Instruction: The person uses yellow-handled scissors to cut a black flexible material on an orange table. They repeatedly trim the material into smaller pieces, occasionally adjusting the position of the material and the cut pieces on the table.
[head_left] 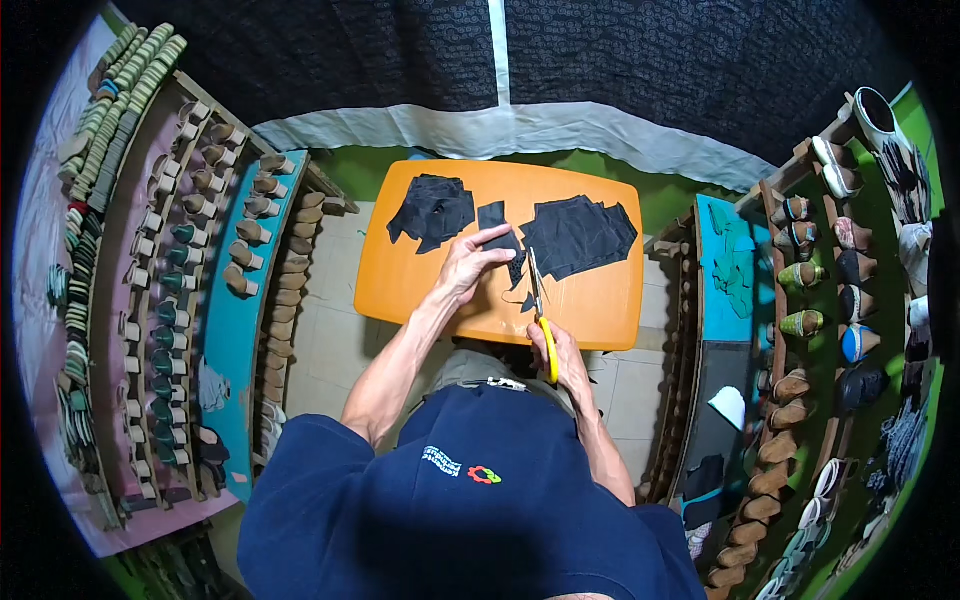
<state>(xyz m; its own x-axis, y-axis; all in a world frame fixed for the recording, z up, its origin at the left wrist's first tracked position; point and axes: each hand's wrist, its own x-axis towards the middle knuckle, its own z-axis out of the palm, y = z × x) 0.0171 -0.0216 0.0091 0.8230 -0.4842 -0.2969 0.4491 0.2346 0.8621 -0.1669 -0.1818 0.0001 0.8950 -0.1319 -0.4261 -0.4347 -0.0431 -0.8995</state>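
Note:
My left hand (470,263) pinches a small dark piece of fabric (492,216) above the middle of the orange table (430,300). In my right hand (562,362) is a pair of scissors (546,340) with yellow handles. Its blades point away from me and reach the right edge of the held fabric; I cannot tell whether they are closed on it. To the left lies a pile of black fabric pieces (432,210). Another, larger stack of black pieces (580,236) rests to the right. Small dark scraps (527,302) lie near the blades.
Racks of wooden shoe lasts (245,255) line the left side. More lasts and shoes (803,275) fill shelves on the right, beside a blue surface with green material (730,260). A dark patterned curtain (400,60) hangs behind the table.

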